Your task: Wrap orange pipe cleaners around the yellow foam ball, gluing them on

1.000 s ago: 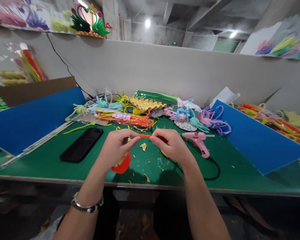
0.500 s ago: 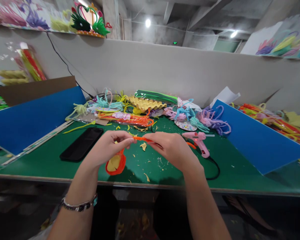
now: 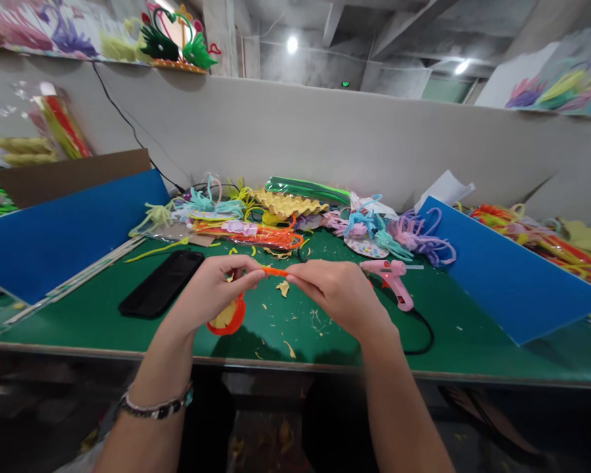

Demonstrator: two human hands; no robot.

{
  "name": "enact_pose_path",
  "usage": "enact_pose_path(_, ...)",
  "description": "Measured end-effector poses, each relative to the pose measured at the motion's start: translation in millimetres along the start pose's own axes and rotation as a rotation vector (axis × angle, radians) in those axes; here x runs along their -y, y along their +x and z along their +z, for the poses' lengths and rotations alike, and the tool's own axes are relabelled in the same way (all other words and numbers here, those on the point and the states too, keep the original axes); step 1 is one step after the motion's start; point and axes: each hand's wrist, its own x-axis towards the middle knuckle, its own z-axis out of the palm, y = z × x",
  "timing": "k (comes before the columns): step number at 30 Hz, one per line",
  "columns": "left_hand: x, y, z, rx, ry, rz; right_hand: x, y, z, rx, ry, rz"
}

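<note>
An orange pipe cleaner (image 3: 274,271) is stretched between my two hands above the green table. My left hand (image 3: 226,282) pinches its left end between thumb and forefinger. On the other end, the fingertips of my right hand (image 3: 332,289) are closed. Below my left hand hangs a rounded piece with a fuzzy orange rim and a yellow middle (image 3: 225,318), partly hidden by the hand. Whether it joins the pipe cleaner behind my fingers, I cannot tell. Right of my right hand lies a pink glue gun (image 3: 396,282) with its black cord.
A black phone (image 3: 162,284) lies to the left. Blue boards (image 3: 73,230) flank the green table (image 3: 453,355) on both sides. Along the back are bagged orange pipe cleaners (image 3: 256,234), fuzzy pastel bundles (image 3: 418,233) and a wavy yellow sheet (image 3: 290,202). Yellow scraps (image 3: 283,288) dot the surface.
The orange-rimmed piece has risen slightly and turned, with less of its yellow middle showing. My right fingertips now show more clearly on the pipe cleaner. Both arms have barely moved.
</note>
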Motion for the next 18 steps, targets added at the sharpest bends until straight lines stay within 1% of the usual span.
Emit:
enact_pose_path(2,-1.1,-0.2,0.1,-0.014,-0.036,-0.033,-0.4,-0.1,0.1,-0.016,0.03,0.005)
enact_pose_path(4,-2.7,-0.6,-0.2,-0.003,-0.084,-0.078,-0.9,-0.6,-0.1,-0.03,0.071,0.0)
enact_pose_path(6,-4.0,-1.1,-0.7,0.05,-0.151,-0.119,-1.3,-1.5,-0.9,-0.037,0.068,-0.006)
enact_pose_path(10,-3.4,-2.1,-1.8,0.169,-0.286,-0.168,-0.3,-3.4,-3.8,-0.038,-0.027,-0.047)
enact_pose_path(15,-1.9,-2.0,-3.0,0.214,-0.312,-0.162,3.3,-4.2,-7.0,-0.046,-0.037,-0.106)
enact_pose_path(18,-4.4,-1.9,-3.6,0.219,-0.29,-0.142,4.6,-3.8,-8.3,0.002,-0.002,-0.096)
